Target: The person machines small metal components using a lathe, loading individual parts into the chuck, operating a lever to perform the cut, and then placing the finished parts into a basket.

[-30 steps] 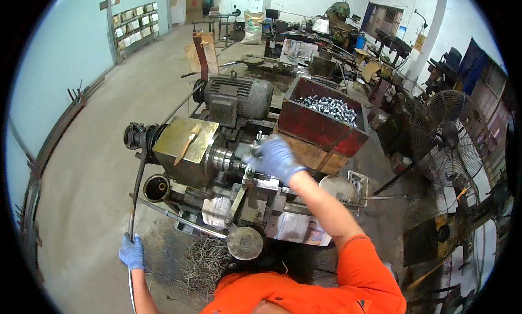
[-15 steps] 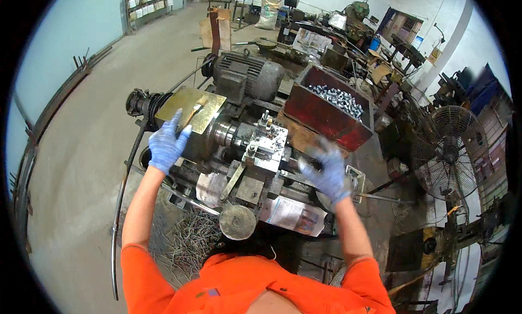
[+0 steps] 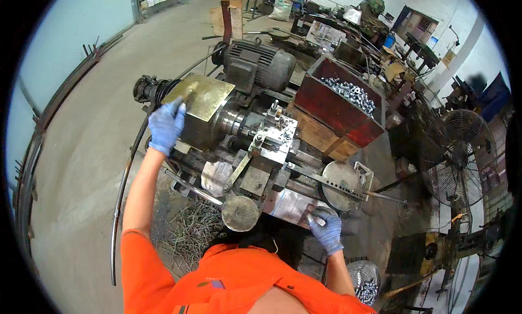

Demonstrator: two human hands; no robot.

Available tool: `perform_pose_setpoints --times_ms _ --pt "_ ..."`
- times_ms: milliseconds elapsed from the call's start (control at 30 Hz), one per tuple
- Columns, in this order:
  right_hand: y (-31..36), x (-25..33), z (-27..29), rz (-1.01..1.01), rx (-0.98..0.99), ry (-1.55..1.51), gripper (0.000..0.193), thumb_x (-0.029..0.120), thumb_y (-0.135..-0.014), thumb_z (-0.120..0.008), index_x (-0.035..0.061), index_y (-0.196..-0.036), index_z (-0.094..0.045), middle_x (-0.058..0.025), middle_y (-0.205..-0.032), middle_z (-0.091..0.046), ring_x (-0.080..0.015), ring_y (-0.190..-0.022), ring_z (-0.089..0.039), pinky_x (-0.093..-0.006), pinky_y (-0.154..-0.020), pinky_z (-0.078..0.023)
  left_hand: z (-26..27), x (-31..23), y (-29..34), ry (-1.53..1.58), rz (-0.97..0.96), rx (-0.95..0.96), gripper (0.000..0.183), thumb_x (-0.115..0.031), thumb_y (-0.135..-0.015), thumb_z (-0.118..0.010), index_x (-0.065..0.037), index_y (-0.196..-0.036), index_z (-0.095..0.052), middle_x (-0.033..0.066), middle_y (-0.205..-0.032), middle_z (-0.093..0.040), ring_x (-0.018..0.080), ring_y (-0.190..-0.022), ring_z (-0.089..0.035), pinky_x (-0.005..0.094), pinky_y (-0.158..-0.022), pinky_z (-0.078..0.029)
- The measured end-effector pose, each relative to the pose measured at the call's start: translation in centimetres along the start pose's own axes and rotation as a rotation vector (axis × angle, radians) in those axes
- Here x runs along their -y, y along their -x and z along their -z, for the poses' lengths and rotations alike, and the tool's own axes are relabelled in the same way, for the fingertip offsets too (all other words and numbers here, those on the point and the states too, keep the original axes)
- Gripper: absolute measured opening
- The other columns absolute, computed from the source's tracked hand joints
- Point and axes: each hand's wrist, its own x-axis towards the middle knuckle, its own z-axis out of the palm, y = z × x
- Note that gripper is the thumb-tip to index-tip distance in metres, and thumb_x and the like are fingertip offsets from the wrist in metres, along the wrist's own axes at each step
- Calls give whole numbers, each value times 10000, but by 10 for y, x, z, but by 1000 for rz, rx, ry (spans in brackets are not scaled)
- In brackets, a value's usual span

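Observation:
My left hand, in a blue knit glove, is at the near left corner of the yellowish metal plate on top of the lathe headstock. Its fingers are closed on a small brush, which is blurred. My right hand, gloved alike, is low on the right, over the edge of a printed paper sheet. Its thumb and fingers pinch a small shiny metal piece, partly hidden. Between the hands are the lathe chuck and the tool post block, strewn with dark chips.
A red metal bin of small metal parts stands behind the lathe on a wooden board. A wire basket with similar parts is at lower right. Metal shavings lie on the floor. A caged fan stands at right.
My right hand has come down and nearer to me, from beside the bin to the paper, and now pinches a metal piece. My left hand has closed on the brush that lay on the plate.

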Motion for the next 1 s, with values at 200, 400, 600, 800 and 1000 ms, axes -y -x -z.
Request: perform_pose_setpoints --times_ms 200,400,600,800,1000 --pt "-4 17 -4 21 79 -101 206 227 -667 -724 76 -799 -677 -118 -818 -649 -312 -816 -599 -376 -755 -465 -2 35 -58 -303 174 236 282 -353 -850 -489 -182 -993 -661 117 -806 -654 290 -753 -631 413 -680 -492" --pt "10 15 -4 1 39 -101 182 201 -672 -717 71 -789 -670 -121 -801 -647 -312 -774 -604 -367 -730 -470 -19 -8 -37 -220 38 229 278 -344 -835 -475 -156 -894 -671 146 -762 -640 316 -712 -625 436 -662 -487" --pt "19 7 4 -38 8 -119 163 162 -668 -719 57 -782 -671 -121 -804 -650 -296 -766 -609 -354 -717 -471 -21 -105 9 191 -67 404 270 -340 -830 -510 -121 -842 -668 145 -723 -628 321 -694 -612 427 -642 -474" --pt "24 3 10 -97 -23 -149 144 142 -665 -720 52 -761 -662 -117 -775 -642 -287 -749 -605 -347 -703 -468 -43 -123 48 281 20 382 252 -282 -832 -520 -116 -950 -667 132 -776 -644 298 -696 -617 410 -640 -474" --pt "28 0 11 -65 -40 -119 126 132 -667 -718 60 -754 -663 -107 -758 -642 -277 -739 -613 -340 -701 -474 -47 -100 80 94 26 670 243 -298 -808 -533 -122 -892 -678 138 -794 -646 312 -744 -622 413 -695 -483"
